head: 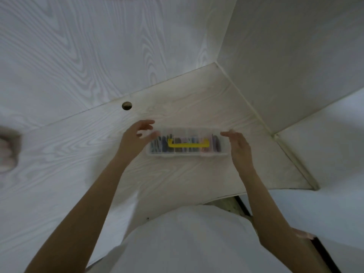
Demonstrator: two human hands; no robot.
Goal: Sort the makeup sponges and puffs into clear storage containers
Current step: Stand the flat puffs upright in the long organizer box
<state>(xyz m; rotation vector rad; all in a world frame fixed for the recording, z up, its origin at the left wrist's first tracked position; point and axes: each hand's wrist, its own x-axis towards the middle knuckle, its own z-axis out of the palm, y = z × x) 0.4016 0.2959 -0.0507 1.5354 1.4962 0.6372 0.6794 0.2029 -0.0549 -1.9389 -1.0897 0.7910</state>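
At the far left edge we see a blurred pinkish heap (7, 150) on the table (78, 154), too soft to identify, though it may be more puffs. Next comes a small round hole (126, 105) in the tabletop near the back wall. Our left hand (136, 136) hovers at the left end of the clear box (187, 142), its fingers (146, 123) spread and loosely bent, holding nothing; whether the thumb touches the box we cannot tell. The box lies flat on the table, lid down, with a yellow handle (188, 145) on top and dark, mauve and pink pieces packed in its compartments. Our right hand (239, 146) stands at the box's right end, fingers (226, 133) nearly straight, near the corner, gripping nothing. We judge the box light, stiff and somewhat slick, its plastic liable to flex or pop open if squeezed; the contents are soft and weigh little. The two short ends, or the yellow handle, look like the safest places to take hold.
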